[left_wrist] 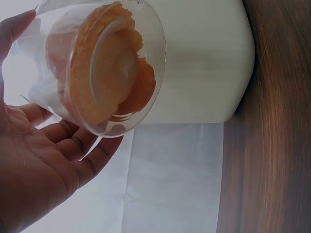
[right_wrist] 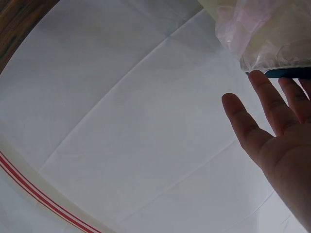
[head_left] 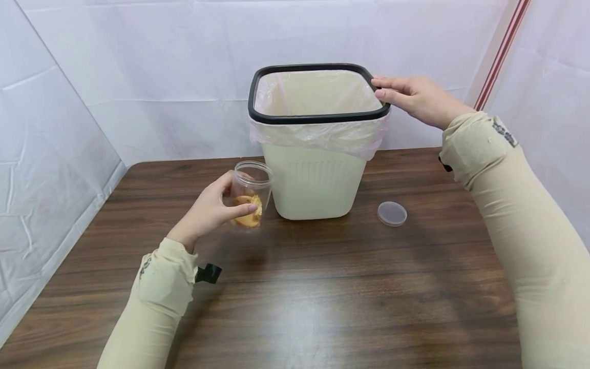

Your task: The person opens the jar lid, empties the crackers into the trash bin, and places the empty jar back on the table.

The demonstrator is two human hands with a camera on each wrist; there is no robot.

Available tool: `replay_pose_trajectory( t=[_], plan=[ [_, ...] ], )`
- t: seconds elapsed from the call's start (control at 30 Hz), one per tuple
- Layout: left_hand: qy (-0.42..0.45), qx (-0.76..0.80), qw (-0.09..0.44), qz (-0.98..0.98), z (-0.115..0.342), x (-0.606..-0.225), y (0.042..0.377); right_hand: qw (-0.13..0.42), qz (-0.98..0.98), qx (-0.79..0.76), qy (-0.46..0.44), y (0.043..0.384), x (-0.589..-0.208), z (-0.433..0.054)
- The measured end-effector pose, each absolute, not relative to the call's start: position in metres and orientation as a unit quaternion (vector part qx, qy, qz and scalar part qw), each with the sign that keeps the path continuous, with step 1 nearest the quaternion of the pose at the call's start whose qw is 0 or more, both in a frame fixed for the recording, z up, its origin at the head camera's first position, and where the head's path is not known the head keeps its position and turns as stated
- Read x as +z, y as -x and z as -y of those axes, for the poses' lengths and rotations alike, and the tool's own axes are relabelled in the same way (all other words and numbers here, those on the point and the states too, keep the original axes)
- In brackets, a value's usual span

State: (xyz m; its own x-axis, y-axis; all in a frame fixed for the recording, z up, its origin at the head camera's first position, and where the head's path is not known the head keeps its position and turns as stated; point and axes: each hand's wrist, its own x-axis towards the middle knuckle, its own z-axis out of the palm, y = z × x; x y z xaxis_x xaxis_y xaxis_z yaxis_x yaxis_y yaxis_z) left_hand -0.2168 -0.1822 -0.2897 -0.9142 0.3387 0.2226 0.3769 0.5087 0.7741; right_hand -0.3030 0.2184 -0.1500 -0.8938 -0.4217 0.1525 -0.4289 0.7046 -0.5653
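- Left hand (head_left: 209, 210) pinches the clear cup (head_left: 259, 188) thumb-to-fingers, long axis pretty much upright, yellowish food (head_left: 247, 220) inside
- Bin (head_left: 318, 189) is just right of that hand, mouth higher up
- Right hand (head_left: 417, 97) is way farther from the cup, fingers spread at the black rim (head_left: 318, 119)

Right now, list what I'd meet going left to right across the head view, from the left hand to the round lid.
Left hand → clear cup → bin → round lid.
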Motion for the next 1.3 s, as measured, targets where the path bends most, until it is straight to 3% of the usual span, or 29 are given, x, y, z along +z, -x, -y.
replay_pose_trajectory(
  t=[0.23,0.57,1.3],
  plan=[
    [0.190,-0.425,0.047,0.884,0.185,-0.287,0.215,0.006,0.929,0.296,-0.224,0.300,-0.149,-0.217],
    [0.154,-0.448,0.044,0.879,0.189,-0.287,0.212,0.004,0.928,0.292,-0.232,0.304,-0.152,-0.215],
    [0.149,-0.416,0.077,0.894,0.193,-0.274,0.216,0.004,0.925,0.298,-0.234,0.303,-0.152,-0.213]
  ],
)
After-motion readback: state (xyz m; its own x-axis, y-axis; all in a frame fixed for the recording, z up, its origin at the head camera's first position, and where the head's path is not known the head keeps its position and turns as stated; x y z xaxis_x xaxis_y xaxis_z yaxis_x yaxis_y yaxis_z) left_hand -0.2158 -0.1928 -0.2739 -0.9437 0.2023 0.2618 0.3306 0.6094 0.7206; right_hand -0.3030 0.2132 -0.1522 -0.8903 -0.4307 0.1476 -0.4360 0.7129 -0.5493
